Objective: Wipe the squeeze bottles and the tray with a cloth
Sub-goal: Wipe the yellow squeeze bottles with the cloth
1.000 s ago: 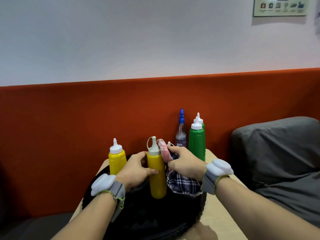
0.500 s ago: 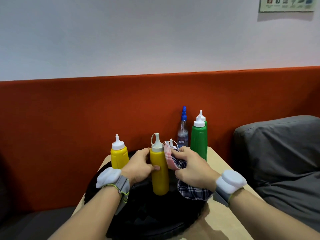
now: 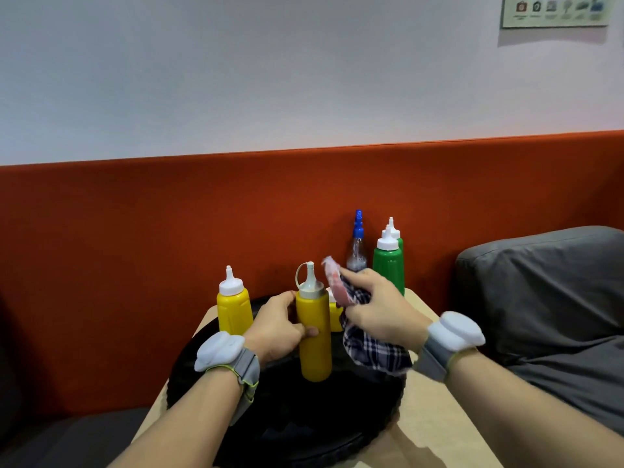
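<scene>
Starting from the biggest thing, the black tray [image 3: 371, 410] lies on the table [image 3: 439, 434] as it did a second ago, and nothing shows it has been wiped yet. On it stands the yellow bottle [image 3: 314, 336] with the grey cap, upright. The left hand [image 3: 277, 329] stays curled round its upper body, thumb on the front.

What has changed is the checked cloth [image 3: 374, 352] — a second ago it was pressed against the neck of this bottle. Now it is lifted off and hangs just to the right, not touching as far as I can see. The right hand [image 3: 378, 309] pinches it, bunched, between thumb and fingers, and its top edge is blurred.

I judge that one stroke on this bottle is finished — either another stroke comes, or the next bottle. The other yellow bottle [image 3: 233, 305] and the green bottles [image 3: 388, 265] wait untouched.
</scene>
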{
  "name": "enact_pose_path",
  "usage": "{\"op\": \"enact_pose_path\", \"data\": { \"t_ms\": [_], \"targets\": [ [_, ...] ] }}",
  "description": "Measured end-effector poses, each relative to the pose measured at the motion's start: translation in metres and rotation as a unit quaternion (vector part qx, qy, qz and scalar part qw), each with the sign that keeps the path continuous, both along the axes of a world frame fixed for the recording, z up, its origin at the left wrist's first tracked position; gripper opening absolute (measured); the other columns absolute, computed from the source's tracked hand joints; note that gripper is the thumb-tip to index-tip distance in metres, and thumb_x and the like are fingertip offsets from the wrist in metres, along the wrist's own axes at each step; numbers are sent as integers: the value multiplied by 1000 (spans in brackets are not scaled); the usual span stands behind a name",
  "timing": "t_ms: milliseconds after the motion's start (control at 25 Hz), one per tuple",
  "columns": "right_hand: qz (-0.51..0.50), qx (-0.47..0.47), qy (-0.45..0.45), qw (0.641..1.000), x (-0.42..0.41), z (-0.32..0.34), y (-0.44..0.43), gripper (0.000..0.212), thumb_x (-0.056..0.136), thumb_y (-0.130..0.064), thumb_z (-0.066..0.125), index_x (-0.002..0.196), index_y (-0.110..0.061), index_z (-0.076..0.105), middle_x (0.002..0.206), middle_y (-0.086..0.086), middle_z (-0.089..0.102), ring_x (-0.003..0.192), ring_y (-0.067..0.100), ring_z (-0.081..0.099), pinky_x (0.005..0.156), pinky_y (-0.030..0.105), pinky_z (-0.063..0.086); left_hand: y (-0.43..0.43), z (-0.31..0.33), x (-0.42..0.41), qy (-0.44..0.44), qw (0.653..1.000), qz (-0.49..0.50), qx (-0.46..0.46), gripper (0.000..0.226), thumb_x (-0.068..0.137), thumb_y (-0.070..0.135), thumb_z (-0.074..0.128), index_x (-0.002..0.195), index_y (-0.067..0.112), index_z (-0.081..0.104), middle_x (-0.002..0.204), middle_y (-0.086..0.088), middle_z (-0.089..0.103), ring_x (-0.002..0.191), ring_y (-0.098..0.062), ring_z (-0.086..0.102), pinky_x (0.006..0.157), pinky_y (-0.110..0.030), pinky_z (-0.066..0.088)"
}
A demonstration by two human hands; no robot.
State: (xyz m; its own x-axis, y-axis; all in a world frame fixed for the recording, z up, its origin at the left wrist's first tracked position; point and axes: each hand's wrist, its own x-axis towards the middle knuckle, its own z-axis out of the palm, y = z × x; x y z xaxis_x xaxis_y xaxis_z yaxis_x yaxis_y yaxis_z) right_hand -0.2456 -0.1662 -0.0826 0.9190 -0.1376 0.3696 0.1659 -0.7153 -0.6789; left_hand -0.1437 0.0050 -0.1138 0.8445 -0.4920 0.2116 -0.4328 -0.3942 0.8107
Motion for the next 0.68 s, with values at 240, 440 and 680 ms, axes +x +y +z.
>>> {"op": "enact_pose_path", "data": {
  "t_ms": [240, 440, 680],
  "targets": [
    [26, -195, -19, 980, -3, -4, 24, 59, 81, -33, 56, 137, -44, 41, 101, -11, 38, 97, 18, 52, 84, 37, 48, -4, 0, -5, -20, 999, 20, -28, 42, 60, 27, 79, 100, 27, 66, 102, 2, 73, 100, -18, 67, 88, -39, 56],
    [-12, -61, -52, 997, 7, -6, 1, 58, 78, -36, 58, 134, -46, 47, 99, -16, 44, 96, 10, 54, 88, 36, 49, -9, 0, -7, -24, 999, 20, -25, 45, 66, 21, 88, 105, 23, 66, 105, 2, 71, 99, -16, 65, 87, -32, 53],
    [7, -105, -47, 993, 4, -14, 2, 59, 80, -32, 60, 136, -45, 46, 97, -16, 41, 94, 10, 52, 81, 31, 48, -4, -3, -7, -14, 999, 27, -34, 53, 56, 30, 90, 102, 31, 64, 105, 5, 72, 102, -16, 66, 91, -41, 55]
  ]
}}
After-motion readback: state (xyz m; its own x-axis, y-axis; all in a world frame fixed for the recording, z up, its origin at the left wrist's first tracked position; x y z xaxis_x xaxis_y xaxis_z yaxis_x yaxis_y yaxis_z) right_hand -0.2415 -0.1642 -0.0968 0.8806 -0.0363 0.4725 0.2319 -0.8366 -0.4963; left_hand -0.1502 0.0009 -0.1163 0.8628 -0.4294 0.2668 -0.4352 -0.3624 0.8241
